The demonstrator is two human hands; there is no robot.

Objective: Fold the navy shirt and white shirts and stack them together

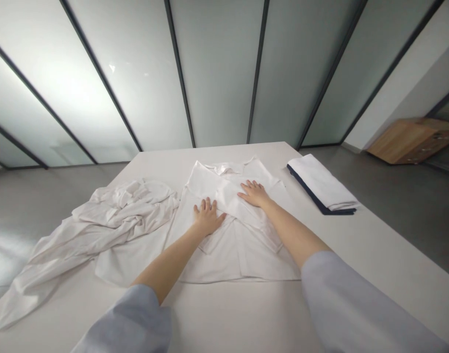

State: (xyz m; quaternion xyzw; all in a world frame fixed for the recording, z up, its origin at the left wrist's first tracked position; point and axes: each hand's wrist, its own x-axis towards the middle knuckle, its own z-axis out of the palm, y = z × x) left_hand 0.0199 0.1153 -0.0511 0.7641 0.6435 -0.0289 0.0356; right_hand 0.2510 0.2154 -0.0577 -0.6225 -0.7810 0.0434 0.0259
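Note:
A white shirt (224,260) lies spread on the table in front of me, its collar at the far side and its sleeves folded inward across the front. My left hand (209,217) rests flat on the left part of the shirt, fingers spread. Farther up and to the right, my right hand (254,193) presses flat on the fabric with its fingers apart. Neither hand grips anything. Small wrinkles run through the cloth around both palms.
Crumpled white garments (110,220) lie heaped on the left, partly hanging over the edge of the white table (232,318). At the right edge sits a folded white cloth (323,181) atop a dark navy one (309,190). Beyond are frosted glass panels (217,73) and a wooden cabinet (404,139).

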